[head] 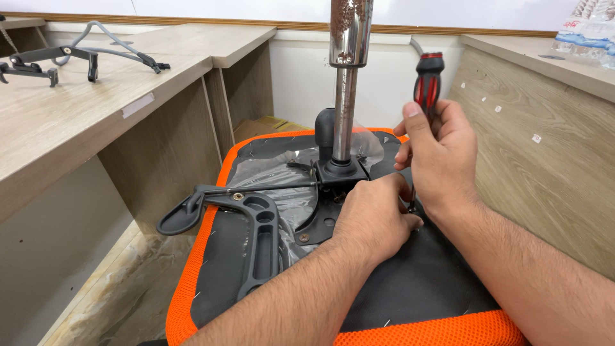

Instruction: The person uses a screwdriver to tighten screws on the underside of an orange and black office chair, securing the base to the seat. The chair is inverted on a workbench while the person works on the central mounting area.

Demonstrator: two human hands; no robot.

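Both hands [410, 186] clenched close together, forearms extended.

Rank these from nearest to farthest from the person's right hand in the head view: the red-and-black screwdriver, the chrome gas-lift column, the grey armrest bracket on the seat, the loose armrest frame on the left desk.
1. Red-and-black screwdriver, held in the right hand.
2. Chrome gas-lift column, just left.
3. Grey armrest bracket, on the seat's left side.
4. Loose armrest frame, on the far-left desk.

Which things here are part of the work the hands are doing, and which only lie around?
In use: screwdriver in right hand; left hand on mechanism plate; seat; gas cylinder; armrest.

Lying about: grey frame parts on desk; water bottles.
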